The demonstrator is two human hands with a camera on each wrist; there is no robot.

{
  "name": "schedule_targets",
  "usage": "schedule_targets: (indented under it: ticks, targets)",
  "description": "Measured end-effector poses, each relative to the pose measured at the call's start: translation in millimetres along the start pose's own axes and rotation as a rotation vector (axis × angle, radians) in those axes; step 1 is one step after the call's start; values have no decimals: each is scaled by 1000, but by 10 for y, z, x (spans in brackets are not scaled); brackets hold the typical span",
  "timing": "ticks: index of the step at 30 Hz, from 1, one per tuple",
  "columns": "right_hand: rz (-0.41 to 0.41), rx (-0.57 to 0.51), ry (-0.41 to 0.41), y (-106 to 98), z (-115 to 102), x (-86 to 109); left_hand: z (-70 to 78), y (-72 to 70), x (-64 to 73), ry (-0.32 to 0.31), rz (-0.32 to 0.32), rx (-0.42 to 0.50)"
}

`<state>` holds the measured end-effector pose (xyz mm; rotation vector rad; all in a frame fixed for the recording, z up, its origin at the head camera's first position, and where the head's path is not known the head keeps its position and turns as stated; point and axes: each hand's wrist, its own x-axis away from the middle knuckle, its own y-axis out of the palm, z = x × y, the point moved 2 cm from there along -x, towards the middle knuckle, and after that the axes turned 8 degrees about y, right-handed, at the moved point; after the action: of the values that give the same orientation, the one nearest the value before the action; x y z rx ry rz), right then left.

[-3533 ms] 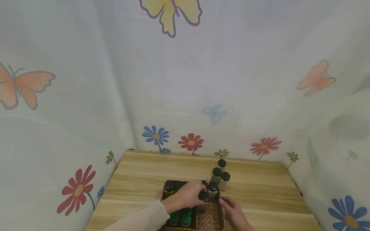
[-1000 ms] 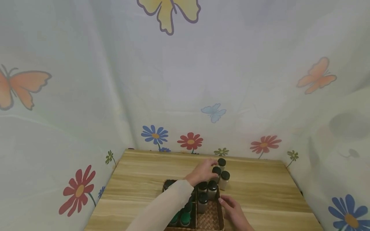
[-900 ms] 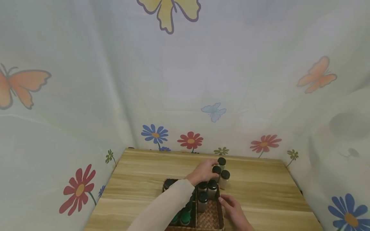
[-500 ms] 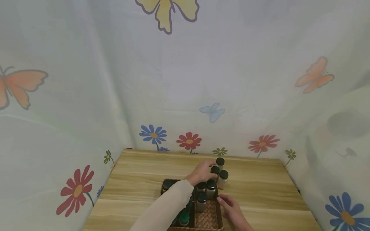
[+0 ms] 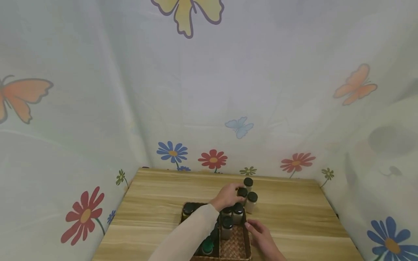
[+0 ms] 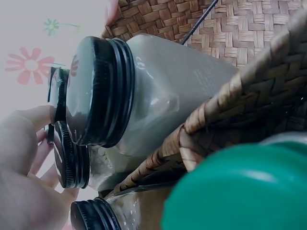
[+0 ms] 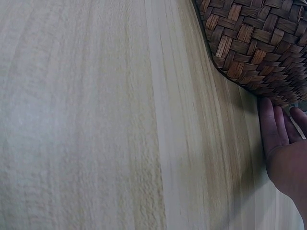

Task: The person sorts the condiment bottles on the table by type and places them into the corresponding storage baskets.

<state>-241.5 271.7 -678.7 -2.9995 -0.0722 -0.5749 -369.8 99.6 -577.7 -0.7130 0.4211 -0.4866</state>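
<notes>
In the head view my left hand (image 5: pixel 226 196) reaches over the woven basket (image 5: pixel 249 250) to a black-lidded jar (image 5: pixel 242 192) on the table behind it. Thumb and fingers curl around that jar's lid. Two more black-lidded jars, a rear one (image 5: pixel 248 182) and a right one (image 5: pixel 252 197), stand close beside it. My right hand (image 5: pixel 262 237) touches the basket's right wall with its fingers extended. Inside the right compartment stand several black-lidded jars, the nearest jar (image 5: pixel 226 223) showing pale contents in the left wrist view. My left sleeve hides much of the left compartment.
A green-lidded jar (image 5: pixel 207 245) stands in the basket's left compartment, along with a dark-lidded jar (image 5: pixel 188 208) at its back corner. The wood-grain table (image 5: pixel 294 206) ends at a flower-printed curtain (image 5: pixel 209 90) behind and on both sides.
At 3.5 s ago my left hand held a black-lidded jar over the right compartment; it was let go there. The hand then moved back to the jars behind the basket. My right hand stays put.
</notes>
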Motion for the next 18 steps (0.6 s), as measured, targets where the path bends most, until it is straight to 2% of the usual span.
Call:
schedule_targets:
  ticks: [4,10,18]
  targets:
    - [8,2,-2,-1,5,3,-17,9,8,19,22,-26]
    - [39,14,-21,14,14,3,-44,38,20,-39,20,-61]
    - [25,4,-12,8,25,-7,-88,65,-4,-76,40,-8]
